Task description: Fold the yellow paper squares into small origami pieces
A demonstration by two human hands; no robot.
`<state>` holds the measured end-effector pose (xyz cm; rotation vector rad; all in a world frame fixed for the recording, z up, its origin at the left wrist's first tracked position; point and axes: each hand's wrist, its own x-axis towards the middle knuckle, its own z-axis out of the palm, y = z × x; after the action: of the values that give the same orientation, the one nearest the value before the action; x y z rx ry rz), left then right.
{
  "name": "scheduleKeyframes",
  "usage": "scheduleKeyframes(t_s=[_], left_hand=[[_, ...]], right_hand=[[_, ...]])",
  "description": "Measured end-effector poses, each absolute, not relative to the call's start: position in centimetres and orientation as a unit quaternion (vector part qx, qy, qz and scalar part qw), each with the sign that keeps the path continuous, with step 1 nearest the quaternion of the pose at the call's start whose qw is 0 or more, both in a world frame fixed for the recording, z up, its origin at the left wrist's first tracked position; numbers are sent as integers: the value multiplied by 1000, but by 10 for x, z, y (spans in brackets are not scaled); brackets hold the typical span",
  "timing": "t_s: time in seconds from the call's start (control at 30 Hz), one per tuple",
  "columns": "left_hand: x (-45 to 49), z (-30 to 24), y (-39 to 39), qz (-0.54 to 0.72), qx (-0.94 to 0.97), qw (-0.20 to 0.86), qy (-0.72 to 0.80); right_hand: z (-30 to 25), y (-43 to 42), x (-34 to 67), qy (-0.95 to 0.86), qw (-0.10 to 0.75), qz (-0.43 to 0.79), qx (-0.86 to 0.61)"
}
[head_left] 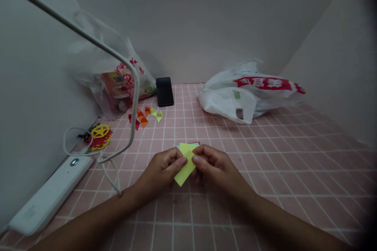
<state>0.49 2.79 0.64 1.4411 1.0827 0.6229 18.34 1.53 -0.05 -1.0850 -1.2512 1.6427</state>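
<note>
A yellow sheet of paper is pinched between my two hands, low over the table and slightly tilted. My left hand grips its left edge with thumb and fingers. On the opposite edge, my right hand does the same. Just behind the held piece lies more paper: another yellow sheet with bits of blue and red showing under it, mostly hidden by my hands. Whether the held sheet is folded I cannot tell. Several small folded paper pieces in red, orange and yellow lie farther off to the left.
A black phone leans near the back wall. Plastic bags stand at the back: a filled one left, a white one right. At left are yellow and red cut-out shapes, a white power strip and a cable crossing the view.
</note>
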Motion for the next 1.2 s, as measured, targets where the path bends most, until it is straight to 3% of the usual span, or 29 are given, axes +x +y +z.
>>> scheduleKeyframes(t_s=[0.37, 1.2], left_hand=[[3, 5, 33, 299, 557, 638, 440], [5, 1, 29, 403, 397, 718, 406]], right_hand=[[-10, 22, 184, -406, 389, 721, -406], [-14, 18, 187, -396, 476, 716, -322]])
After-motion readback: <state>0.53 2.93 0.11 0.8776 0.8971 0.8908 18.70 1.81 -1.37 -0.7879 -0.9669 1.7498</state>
